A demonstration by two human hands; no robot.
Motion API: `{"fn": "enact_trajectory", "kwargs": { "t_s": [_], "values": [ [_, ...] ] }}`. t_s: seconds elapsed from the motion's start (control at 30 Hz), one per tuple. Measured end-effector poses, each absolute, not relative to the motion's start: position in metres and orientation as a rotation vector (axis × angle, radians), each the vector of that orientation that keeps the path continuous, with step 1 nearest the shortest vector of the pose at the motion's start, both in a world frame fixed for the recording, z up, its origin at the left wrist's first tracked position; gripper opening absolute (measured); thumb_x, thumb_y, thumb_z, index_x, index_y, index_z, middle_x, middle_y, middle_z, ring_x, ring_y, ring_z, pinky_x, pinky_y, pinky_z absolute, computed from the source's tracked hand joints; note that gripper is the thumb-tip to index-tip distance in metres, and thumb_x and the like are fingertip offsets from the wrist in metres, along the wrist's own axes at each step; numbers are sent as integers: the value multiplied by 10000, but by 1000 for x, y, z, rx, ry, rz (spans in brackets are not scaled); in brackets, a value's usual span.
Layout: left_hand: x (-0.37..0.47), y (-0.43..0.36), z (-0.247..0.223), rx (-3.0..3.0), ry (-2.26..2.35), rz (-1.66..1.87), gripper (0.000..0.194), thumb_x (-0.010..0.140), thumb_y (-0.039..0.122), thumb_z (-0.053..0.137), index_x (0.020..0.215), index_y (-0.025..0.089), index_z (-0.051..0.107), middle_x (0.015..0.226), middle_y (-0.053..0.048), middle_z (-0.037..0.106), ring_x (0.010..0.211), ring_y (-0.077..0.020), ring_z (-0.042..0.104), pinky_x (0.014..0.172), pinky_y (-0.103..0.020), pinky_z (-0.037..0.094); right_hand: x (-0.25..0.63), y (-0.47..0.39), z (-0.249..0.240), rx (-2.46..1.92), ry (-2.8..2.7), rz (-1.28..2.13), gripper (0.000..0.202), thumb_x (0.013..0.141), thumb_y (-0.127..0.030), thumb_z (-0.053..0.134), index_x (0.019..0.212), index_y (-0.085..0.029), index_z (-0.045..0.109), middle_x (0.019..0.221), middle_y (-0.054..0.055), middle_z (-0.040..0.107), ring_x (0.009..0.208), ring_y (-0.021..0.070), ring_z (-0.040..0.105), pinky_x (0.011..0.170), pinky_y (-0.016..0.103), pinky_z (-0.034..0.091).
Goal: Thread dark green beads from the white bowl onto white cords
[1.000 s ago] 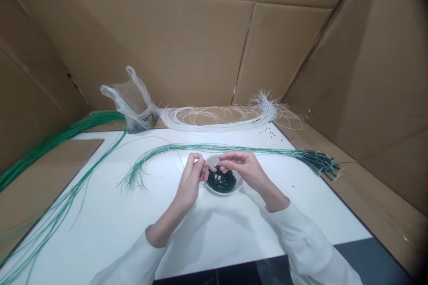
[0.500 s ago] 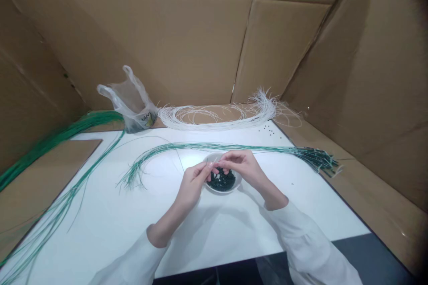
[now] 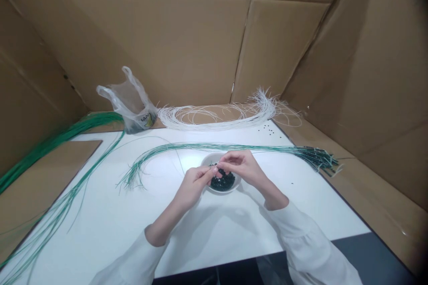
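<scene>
Both my hands meet over a white bowl (image 3: 238, 182) holding a heap of small dark beads (image 3: 223, 181). My left hand (image 3: 197, 180) is closed in a pinch, thumb against forefinger, at the bowl's left side. A thin green strand (image 3: 180, 158) curves across the table and reaches the left hand, where it goes out of sight. My right hand (image 3: 242, 164) pinches at the same spot from the right, its fingertips touching or nearly touching the left ones. Whatever lies between the right fingertips is too small to make out.
Behind the bowl lies a bundle of green strands (image 3: 214, 146) with dark ends at right. Further back are a coil of white strands (image 3: 214, 125) and a plastic bag (image 3: 133, 107). More green strands (image 3: 67, 142) run along the left. Several loose beads (image 3: 266, 130) dot the table. Cardboard walls surround it.
The fingertips have drawn closer together, and my left hand has shifted slightly right. A short pale tip that stuck up above the left fingers no longer shows.
</scene>
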State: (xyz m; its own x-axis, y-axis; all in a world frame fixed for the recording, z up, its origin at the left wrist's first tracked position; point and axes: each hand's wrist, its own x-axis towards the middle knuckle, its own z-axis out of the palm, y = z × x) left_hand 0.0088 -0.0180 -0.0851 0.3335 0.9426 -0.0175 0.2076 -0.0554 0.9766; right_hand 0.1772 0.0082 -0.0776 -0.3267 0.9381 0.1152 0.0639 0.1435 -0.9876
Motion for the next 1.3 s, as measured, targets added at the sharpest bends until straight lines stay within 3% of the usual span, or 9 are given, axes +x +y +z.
{"fn": "enact_trajectory", "kwargs": {
  "t_s": [0.37,0.53,0.6,0.73,1.07,1.3],
  "values": [
    [7,-17,-84,1578,1114,917,317,802,372,471,719,141,671,544,5,489,589,-122,457,568,-213,336,181,7,-68,-978,-1491,1262,182,630,-294,679,610,-130,604,587,-2,562,494,77,482,498,214,418],
    [7,-17,-84,1455,1102,1007,319,782,377,508,953,154,659,796,-52,637,666,-142,515,597,-226,382,180,7,-66,-991,-1471,1265,180,607,-293,698,613,-133,616,556,-11,558,467,78,480,492,222,416],
    [6,-17,-84,1446,1095,1043,320,783,370,511,965,149,654,786,-48,642,690,-144,525,627,-229,392,180,6,-67,-985,-1467,1282,166,615,-286,695,627,-134,628,567,-7,575,476,80,498,506,222,428],
    [5,-17,-84,1481,1111,1094,283,775,360,526,814,130,686,747,-40,646,718,-149,531,684,-236,391,181,7,-72,-966,-1397,1339,159,624,-273,695,705,-143,653,633,11,634,532,100,574,562,232,474],
    [7,-21,-79,1457,1126,1191,232,757,334,555,811,136,663,844,-57,668,776,-163,568,710,-241,423,178,7,-76,-861,-1311,1477,156,654,-255,687,730,-144,607,686,36,683,590,127,639,600,252,533],
    [8,-27,-78,1620,1251,1226,232,770,339,546,820,154,678,726,-38,614,615,-114,493,571,-215,375,178,5,-76,-816,-1323,1473,163,653,-236,689,785,-148,651,714,42,697,606,135,650,625,270,549]
  ]
}}
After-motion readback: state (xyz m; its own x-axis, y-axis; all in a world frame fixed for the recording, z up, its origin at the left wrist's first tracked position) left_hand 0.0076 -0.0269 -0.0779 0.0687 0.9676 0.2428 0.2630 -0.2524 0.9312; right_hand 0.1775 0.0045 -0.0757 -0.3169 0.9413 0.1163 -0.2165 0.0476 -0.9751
